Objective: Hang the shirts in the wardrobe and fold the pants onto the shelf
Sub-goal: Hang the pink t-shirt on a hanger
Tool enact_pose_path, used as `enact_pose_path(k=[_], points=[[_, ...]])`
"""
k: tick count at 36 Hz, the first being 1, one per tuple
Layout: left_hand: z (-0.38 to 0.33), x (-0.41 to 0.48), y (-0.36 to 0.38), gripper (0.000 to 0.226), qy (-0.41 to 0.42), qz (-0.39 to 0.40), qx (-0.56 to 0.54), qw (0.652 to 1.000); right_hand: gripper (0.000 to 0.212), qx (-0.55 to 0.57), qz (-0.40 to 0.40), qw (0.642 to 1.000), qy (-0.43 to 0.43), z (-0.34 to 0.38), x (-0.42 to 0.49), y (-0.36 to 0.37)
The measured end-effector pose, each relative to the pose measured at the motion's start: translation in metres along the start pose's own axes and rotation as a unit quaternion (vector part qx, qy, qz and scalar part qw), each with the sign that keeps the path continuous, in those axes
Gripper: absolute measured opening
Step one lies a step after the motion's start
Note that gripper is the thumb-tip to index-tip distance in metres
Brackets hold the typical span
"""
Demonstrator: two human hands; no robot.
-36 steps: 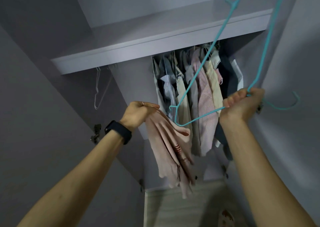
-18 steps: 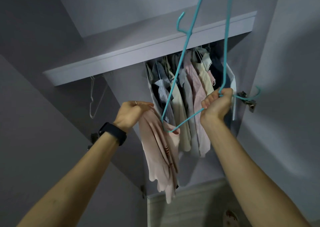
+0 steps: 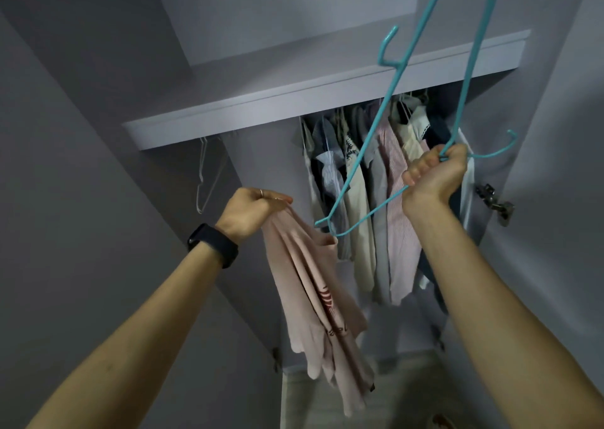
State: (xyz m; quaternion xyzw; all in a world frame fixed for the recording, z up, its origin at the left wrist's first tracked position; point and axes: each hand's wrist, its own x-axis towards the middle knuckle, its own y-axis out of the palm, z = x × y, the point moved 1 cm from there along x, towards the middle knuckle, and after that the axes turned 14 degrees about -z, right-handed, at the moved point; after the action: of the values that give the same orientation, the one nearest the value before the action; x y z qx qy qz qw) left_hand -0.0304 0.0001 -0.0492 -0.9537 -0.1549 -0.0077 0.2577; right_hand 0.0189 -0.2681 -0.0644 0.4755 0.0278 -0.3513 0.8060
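Nearest to you, a black wristband (image 3: 212,245) circles your left wrist. Your left hand (image 3: 253,211) is clenched on the bunched top of the pink shirt (image 3: 310,291), which hangs straight down in folds with a dark red print partly showing. Your right hand (image 3: 431,180) is raised higher and curled tight around the neck of the teal hanger (image 3: 402,67) – its hook juts out to the right of your fist, while its arms run up past the top of the view. The hanger's lower corner lies at the shirt's upper edge; whether they touch cannot be told. Behind both hands, a row of hung garments (image 3: 376,200) fills the wardrobe under the shelf (image 3: 327,101). Left of that row hangs a bare white hanger (image 3: 204,180).
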Motion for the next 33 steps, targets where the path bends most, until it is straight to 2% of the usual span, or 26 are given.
enact_pose_path(k=[13,22,29,33], points=[[-0.014,0.004,0.013,0.017,0.039,0.030,0.005,0.999,0.030,-0.003,0.004,1.000,0.019,-0.014,0.005,-0.001],[-0.013,0.006,0.004,0.021,0.040,0.029,0.006,0.999,0.030,0.012,-0.010,1.000,0.007,0.001,0.011,0.017],[-0.019,0.002,0.006,0.023,0.043,0.024,-0.006,0.999,0.031,-0.025,-0.022,0.999,0.023,-0.023,0.002,0.013],[-0.029,0.000,0.001,0.021,0.038,0.030,-0.029,0.998,0.033,-0.075,-0.022,0.997,-0.002,-0.045,0.004,-0.001]])
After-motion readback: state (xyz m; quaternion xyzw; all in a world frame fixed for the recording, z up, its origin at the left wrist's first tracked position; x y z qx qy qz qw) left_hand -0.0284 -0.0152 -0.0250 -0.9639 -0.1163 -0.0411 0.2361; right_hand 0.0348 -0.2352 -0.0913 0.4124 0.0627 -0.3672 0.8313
